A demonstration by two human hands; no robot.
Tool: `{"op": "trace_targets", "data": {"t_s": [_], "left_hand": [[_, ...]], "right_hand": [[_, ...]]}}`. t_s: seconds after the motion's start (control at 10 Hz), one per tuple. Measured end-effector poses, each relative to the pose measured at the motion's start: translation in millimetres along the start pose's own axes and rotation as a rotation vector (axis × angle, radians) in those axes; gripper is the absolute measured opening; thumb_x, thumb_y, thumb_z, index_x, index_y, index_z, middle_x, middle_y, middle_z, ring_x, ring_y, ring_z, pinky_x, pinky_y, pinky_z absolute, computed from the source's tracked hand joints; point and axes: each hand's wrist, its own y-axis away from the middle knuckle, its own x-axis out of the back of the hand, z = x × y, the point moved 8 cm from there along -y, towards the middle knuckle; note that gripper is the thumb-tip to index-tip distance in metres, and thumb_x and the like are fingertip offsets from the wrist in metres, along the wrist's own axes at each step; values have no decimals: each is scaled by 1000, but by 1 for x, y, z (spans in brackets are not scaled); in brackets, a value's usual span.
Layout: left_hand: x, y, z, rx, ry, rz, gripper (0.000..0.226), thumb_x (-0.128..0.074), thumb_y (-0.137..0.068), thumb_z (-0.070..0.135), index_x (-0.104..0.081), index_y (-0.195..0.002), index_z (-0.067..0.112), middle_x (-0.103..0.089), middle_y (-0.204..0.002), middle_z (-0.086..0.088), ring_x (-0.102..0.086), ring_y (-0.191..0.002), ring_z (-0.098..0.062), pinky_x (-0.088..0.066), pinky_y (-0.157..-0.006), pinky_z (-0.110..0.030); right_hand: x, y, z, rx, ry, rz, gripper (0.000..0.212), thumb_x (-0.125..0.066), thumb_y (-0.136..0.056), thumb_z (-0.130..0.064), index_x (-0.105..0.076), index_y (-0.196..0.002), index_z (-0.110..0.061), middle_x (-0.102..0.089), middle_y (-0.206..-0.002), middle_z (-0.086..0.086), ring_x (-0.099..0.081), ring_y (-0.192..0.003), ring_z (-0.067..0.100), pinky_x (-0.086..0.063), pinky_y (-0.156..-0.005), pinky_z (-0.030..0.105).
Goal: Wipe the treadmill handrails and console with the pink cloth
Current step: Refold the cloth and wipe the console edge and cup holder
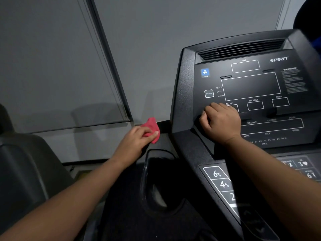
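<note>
Grey wall (pixel 52 58) behind console (pixel 251 87), cup holder (pixel 161 180) left.

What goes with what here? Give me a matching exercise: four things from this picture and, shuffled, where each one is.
Things:
1. pink cloth
2. right hand
3. fan button
4. cup holder

Places:
A. upper left of the console face
B. held by the left hand
C. below the cloth, left of the console
D. resting on the console's lower left edge

Pairs: 1-B, 2-D, 3-A, 4-C
</note>
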Motion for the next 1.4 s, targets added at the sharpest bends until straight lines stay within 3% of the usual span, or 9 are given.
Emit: {"op": "trace_targets", "data": {"t_s": [0.4, 0.5, 0.6, 0.7, 0.8, 0.9, 1.0, 1.2, 1.4], "left_hand": [[-45, 17, 71, -144, 1, -73, 25, -47, -87, 15, -69, -82, 4, -62, -92, -14, -47, -86, -25, -54, -65, -34], [-45, 15, 73, -188, 19, -186, 33, -42, -87, 21, -71, -92, 6, -62, -101, -14, -50, -93, -27, -54, -71, -36], [-31, 11, 46, -196, -4, -167, 35, -42, -93, 27, -65, -113, 10, -58, -120, -9, -47, -111, -23, -46, -92, -37], [-11, 3, 28, -139, 24, -58, 29, -48, -94, 28, -66, -115, 20, -58, -117, 0, -48, -107, -16, -42, -91, -29], [-1, 3, -8, 111, 97, -74, 29, -47, -97, 26, -61, -123, 25, -47, -125, 9, -40, -113, -8, -31, -96, -21], [7, 7, -27, 110, 89, -8, 62, -46, -69, -12, -68, -119, 19, -60, -118, -7, -52, -109, -30, -41, -94, -36], [4, 4, -21, 127, 106, 1, 53, -47, -68, -6, -72, -110, 14, -65, -107, -13, -51, -101, -26, -42, -90, -31], [-21, 9, 28, -121, 26, -39, 27, -61, -76, 1, -74, -98, 12, -63, -106, -11, -52, -97, -23, -52, -78, -35], [-33, 12, 42, -260, -172, -59, 40, -41, -77, 24, -74, -98, 18, -66, -115, -6, -45, -109, -20, -55, -77, -33]], "right_hand": [[-2, 0, 0, 0, 0, -16, 31, -43, -84, -21, -44, -55, -11, -46, -56, 9, -47, -51, 31, -30, -50, 32], [-2, 1, 1, 5, -1, -20, 31, -43, -85, -21, -44, -55, -11, -46, -56, 10, -48, -51, 32, -31, -49, 33], [-2, 0, 1, 7, -6, -27, 31, -42, -85, -21, -44, -56, -11, -46, -56, 10, -48, -51, 32, -32, -49, 33], [-1, 0, 1, 15, 0, -23, 31, -43, -85, -22, -45, -56, -11, -47, -56, 10, -48, -51, 31, -31, -49, 32], [0, 1, 0, 17, 12, -17, 30, -44, -84, -22, -46, -56, -11, -48, -56, 9, -49, -51, 31, -32, -49, 31], [-1, 0, 0, 17, 4, -24, 30, -44, -84, -22, -46, -57, -11, -48, -57, 9, -49, -51, 31, -32, -49, 31], [-2, 1, 0, 9, 0, -21, 30, -44, -84, -22, -46, -56, -11, -48, -56, 9, -48, -51, 31, -32, -49, 31], [-1, -1, 0, 6, -11, -9, 30, -44, -84, -22, -45, -56, -12, -47, -56, 9, -48, -50, 30, -31, -49, 31], [-1, 0, 0, 8, -12, -10, 30, -43, -84, -22, -44, -56, -12, -46, -56, 9, -47, -51, 31, -29, -50, 30]]}}
